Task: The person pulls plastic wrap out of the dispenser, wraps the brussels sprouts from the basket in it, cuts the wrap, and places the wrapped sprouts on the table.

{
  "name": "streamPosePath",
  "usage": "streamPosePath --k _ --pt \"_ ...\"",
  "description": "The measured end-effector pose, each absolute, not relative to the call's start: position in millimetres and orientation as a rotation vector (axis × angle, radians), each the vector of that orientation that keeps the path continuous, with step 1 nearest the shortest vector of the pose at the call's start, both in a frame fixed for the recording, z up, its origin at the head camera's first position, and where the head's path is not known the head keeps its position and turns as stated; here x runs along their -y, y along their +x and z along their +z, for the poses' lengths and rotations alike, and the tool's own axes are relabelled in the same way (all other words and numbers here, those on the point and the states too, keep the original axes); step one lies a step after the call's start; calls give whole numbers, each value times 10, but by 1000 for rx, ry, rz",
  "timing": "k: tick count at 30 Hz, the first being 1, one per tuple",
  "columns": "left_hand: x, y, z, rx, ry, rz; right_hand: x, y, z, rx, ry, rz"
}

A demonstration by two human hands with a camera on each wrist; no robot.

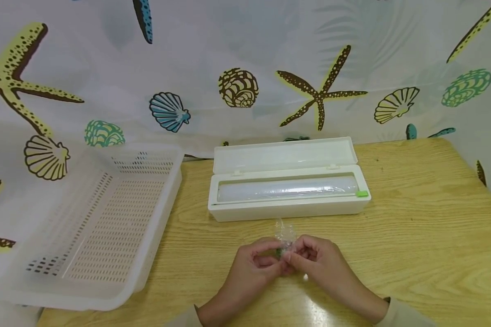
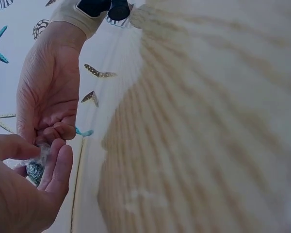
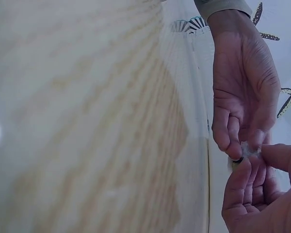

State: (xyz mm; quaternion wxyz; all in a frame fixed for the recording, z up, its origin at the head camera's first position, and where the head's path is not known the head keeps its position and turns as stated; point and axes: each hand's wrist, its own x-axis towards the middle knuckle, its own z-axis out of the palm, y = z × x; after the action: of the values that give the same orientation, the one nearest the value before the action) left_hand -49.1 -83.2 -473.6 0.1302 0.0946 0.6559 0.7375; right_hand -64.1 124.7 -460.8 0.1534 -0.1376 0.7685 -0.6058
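Low in the middle of the head view, both hands meet over a small bundle of clear plastic film (image 1: 285,230). A dark green, roundish thing (image 2: 35,171) shows inside the film in the left wrist view. My left hand (image 1: 257,264) pinches the bundle from the left side, its fingers curled. From the right, my right hand (image 1: 323,261) pinches the film between thumb and fingers. A loose end of the film sticks up beyond the fingertips. The fingers hide much of the wrapped thing, and I cannot tell what it is.
Just beyond the hands stands a white box (image 1: 290,210), its lid (image 1: 284,156) raised, with a roll of cling film (image 1: 286,188) inside and a green tab (image 1: 362,194) at its right end. A white plastic basket (image 1: 159,227) occupies the left of the wooden table (image 1: 425,236). Patterned cloth (image 1: 204,54) hangs behind.
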Motion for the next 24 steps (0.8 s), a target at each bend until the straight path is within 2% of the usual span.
streamPosePath --k 8,16,24 --pt "830 -492 -4727 -1831 357 2205 -1261 -653 -4610 -2236 -358 -1750" --pt "834 -504 -4709 -1867 216 2131 -1263 -675 -4607 -2197 -289 -1787" --pt "834 -506 -4707 -1889 182 2128 -1270 -688 -4590 -2173 -262 -1824"
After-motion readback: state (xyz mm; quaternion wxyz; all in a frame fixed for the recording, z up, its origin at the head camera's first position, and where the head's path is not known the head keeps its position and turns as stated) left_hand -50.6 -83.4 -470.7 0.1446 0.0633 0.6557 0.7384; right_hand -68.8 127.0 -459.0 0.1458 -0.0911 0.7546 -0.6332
